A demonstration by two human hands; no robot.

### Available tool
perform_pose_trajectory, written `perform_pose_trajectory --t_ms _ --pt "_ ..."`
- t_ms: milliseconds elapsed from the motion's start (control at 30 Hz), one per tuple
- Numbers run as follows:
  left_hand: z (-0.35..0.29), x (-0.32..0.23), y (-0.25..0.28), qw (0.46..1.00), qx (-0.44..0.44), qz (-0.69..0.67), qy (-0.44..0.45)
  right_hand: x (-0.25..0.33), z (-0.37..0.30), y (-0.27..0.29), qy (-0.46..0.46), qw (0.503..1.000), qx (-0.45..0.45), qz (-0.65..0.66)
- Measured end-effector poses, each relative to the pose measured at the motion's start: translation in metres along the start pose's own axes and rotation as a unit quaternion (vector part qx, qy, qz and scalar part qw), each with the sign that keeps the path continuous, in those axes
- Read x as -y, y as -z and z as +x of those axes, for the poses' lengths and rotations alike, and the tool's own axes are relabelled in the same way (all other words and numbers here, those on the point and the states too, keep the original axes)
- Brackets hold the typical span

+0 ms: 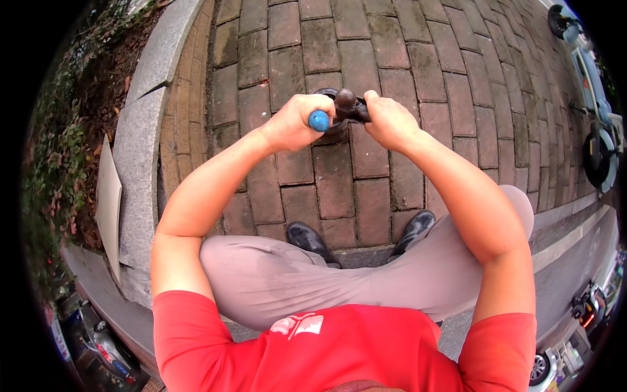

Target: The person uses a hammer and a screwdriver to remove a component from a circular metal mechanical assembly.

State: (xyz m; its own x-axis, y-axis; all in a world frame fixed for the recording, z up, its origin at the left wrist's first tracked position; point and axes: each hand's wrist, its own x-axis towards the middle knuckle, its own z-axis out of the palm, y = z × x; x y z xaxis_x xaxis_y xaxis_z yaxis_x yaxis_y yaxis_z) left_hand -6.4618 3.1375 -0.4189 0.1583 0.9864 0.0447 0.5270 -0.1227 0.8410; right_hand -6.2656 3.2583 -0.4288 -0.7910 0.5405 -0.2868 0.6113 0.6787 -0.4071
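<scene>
Out in front of me, over the brick paving, both my hands come close together. My left hand (299, 121) is wrapped around a handle with a rounded blue end (319, 121), which points up at me. The fingers of my right hand (390, 121) close on one side of a dark brown metal-looking piece with a rounded knob (346, 101). Behind and below it, part of a dark round ring (336, 129) shows between my hands. My hands hide how the handle, the knobbed piece and the ring join, and I cannot tell their exact kind.
My black shoes (309, 240) stand on the brick paving (334, 186), knees spread wide. A grey stone kerb (138, 157) borders a planted bed on the left, with a pale flat panel (108, 202) leaning there. A light blue scooter (595, 91) stands at the far right.
</scene>
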Motion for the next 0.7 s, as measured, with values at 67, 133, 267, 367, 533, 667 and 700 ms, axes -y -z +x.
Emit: perform_pose_trajectory --t_ms 67,133,267,367,533,667,700 --pt "0.002 0.003 0.029 0.969 -0.045 0.214 -0.119 -0.003 0.005 -0.003 0.01 1.0 0.015 -0.024" --pt "-0.009 0.014 0.061 0.982 -0.185 0.035 0.01 -0.002 0.008 -0.006 0.035 0.999 0.012 -0.04" --pt "-0.013 0.024 0.081 0.966 -0.211 -0.146 0.019 0.0 0.008 -0.006 -0.007 0.999 0.034 -0.033" --pt "-0.007 0.024 0.063 0.967 -0.131 -0.216 0.028 -0.001 0.011 -0.008 -0.014 0.999 0.036 -0.029" --pt "-0.004 0.026 0.051 0.969 -0.084 -0.225 0.054 -0.002 0.011 -0.008 -0.008 0.999 0.03 -0.032" --pt "-0.002 0.027 0.052 0.969 -0.066 -0.231 0.06 -0.005 0.011 -0.01 -0.002 0.999 0.013 -0.035" --pt "-0.001 0.027 0.051 0.967 -0.063 -0.238 0.065 -0.005 0.012 -0.009 -0.004 0.999 0.015 -0.036"
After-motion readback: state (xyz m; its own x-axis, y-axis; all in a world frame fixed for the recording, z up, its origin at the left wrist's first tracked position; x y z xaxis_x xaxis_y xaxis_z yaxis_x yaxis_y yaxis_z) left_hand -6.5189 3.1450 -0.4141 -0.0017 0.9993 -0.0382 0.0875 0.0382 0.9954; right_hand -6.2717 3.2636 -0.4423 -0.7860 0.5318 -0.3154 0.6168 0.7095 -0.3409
